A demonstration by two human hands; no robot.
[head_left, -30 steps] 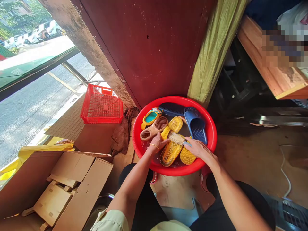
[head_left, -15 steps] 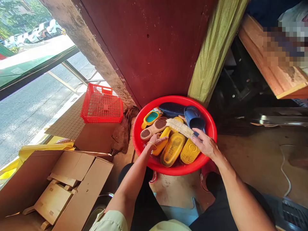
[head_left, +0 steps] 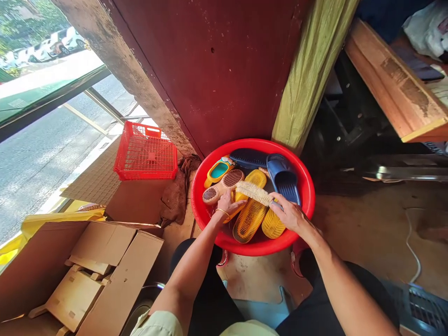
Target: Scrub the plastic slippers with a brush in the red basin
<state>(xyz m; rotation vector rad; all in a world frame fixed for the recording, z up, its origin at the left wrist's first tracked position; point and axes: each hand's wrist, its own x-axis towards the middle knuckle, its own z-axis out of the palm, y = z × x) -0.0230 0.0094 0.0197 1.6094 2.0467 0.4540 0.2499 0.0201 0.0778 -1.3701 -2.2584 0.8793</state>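
My right hand [head_left: 289,213] is closed around the handle of a scrub brush [head_left: 255,192] with pale cream bristles. The brush lies slanted over the yellow slippers, its bristle end close to my left hand [head_left: 228,204]. That hand grips a yellow slipper, mostly hidden under the palm and fingers. Beside it a yellow slipper [head_left: 250,221] lies with its ridged surface up, and another yellow one [head_left: 273,225] sits under my right hand. A tan slipper [head_left: 220,189], a yellow-and-teal one [head_left: 219,171] and a blue slipper [head_left: 282,170] share the red basin [head_left: 201,219].
A red plastic crate [head_left: 145,154] stands on cardboard to the left, with a brown cloth [head_left: 177,196] beside it. An open cardboard box [head_left: 136,266] holds wooden pieces. A dark red door panel [head_left: 213,79] rises behind the basin, and a wooden table [head_left: 395,79] juts in at right.
My right hand has moved left and slightly down with the brush. My left hand has shifted a little right and up over the yellow slipper. The view has turned slightly.
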